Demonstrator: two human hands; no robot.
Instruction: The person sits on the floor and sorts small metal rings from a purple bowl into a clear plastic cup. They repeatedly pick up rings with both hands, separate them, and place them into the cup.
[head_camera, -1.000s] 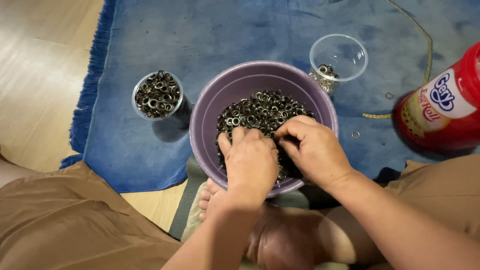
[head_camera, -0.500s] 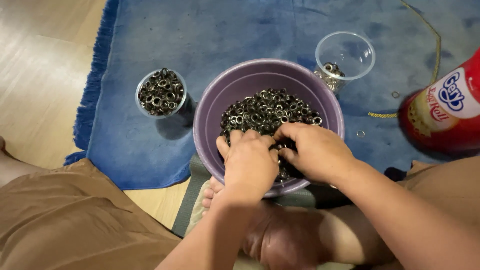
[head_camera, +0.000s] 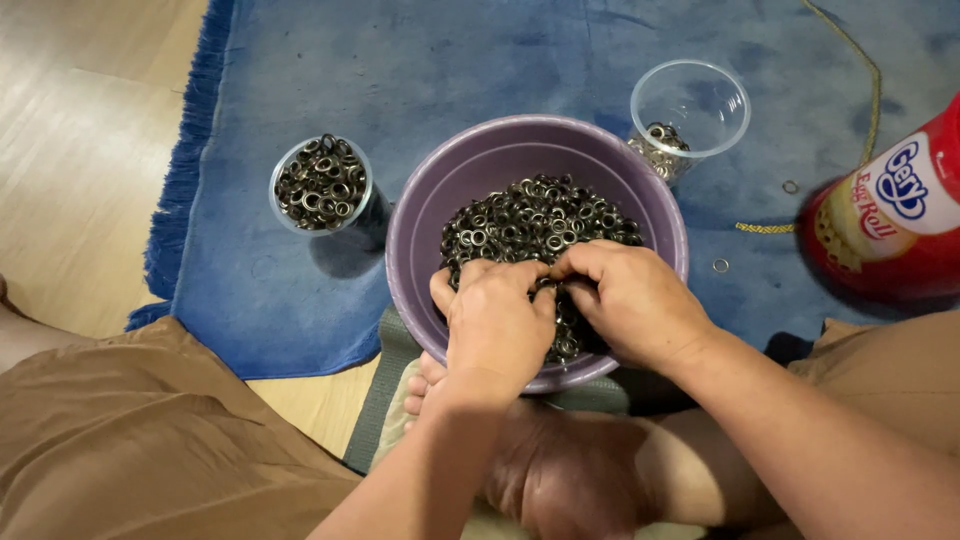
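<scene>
My left hand (head_camera: 497, 325) and right hand (head_camera: 628, 300) have barely moved, fingertips still pinched together on what seems one metal eyelet, down in the heap (head_camera: 535, 225) inside the purple bowl (head_camera: 420, 215).

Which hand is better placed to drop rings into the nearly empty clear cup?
Probably the right hand: the clear cup stands on its side of the purple bowl, while the left hand sits farther away.

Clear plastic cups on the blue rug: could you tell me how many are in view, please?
2: a clear cup full of dark rings left of the purple bowl, and a nearly empty clear cup behind its right side.
</scene>
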